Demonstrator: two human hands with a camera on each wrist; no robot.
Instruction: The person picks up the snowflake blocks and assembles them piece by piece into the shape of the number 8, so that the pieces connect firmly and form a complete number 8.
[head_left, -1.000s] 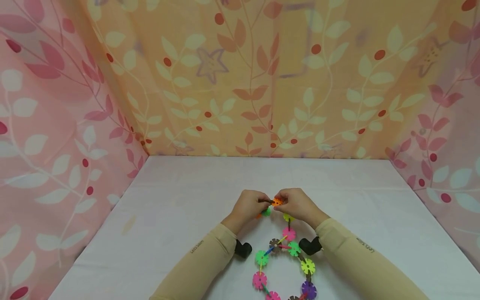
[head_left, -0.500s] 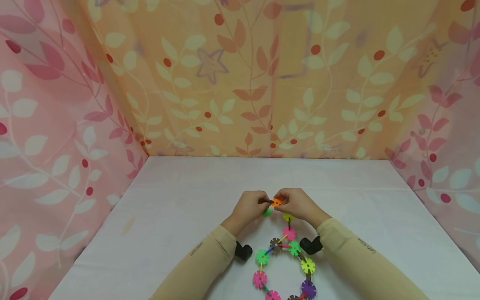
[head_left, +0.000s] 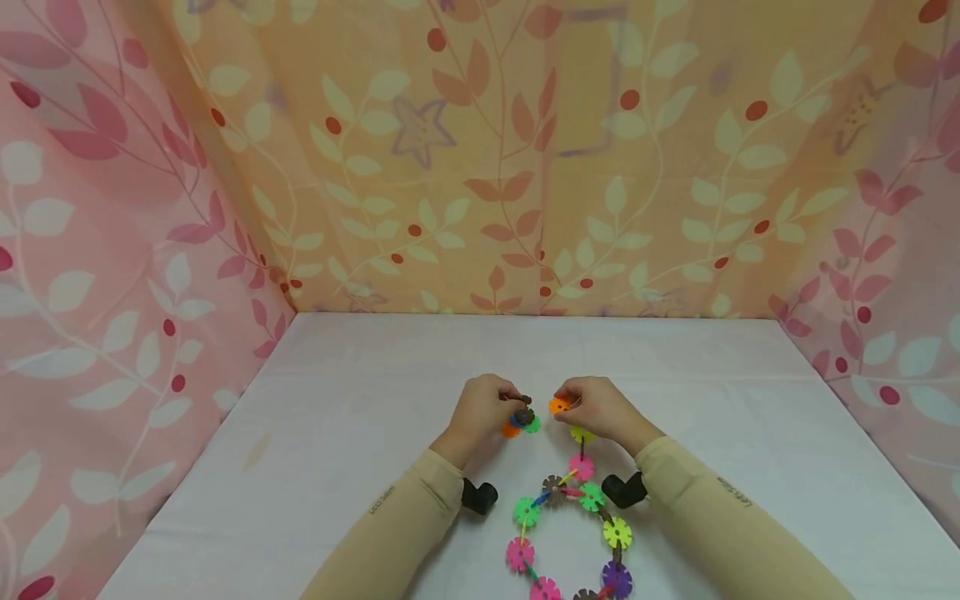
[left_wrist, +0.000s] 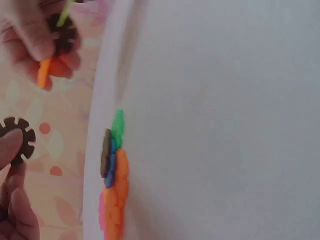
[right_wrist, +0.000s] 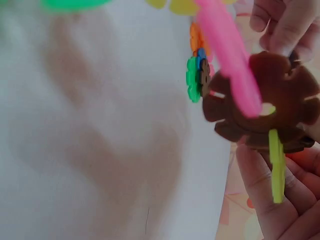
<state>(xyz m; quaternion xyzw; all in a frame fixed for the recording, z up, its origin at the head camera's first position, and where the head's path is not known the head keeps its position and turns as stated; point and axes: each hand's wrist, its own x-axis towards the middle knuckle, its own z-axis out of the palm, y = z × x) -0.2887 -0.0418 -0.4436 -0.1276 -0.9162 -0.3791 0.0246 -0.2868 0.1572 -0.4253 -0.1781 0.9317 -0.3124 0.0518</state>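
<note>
Brown disc between pinched left fingers, orange disc near it between pinched right fingers

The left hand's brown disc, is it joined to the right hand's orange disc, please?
No, apart: the head view shows a gap between the brown disc and orange disc.

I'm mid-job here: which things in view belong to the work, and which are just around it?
Part of the work:
- brown disc in the left hand
- orange disc in the right hand
- linked chain of discs
- pile of discs near the left hand, probably parts to add

Just around it:
- white tabletop
- floral curtain
- two black objects by the wrists
</note>
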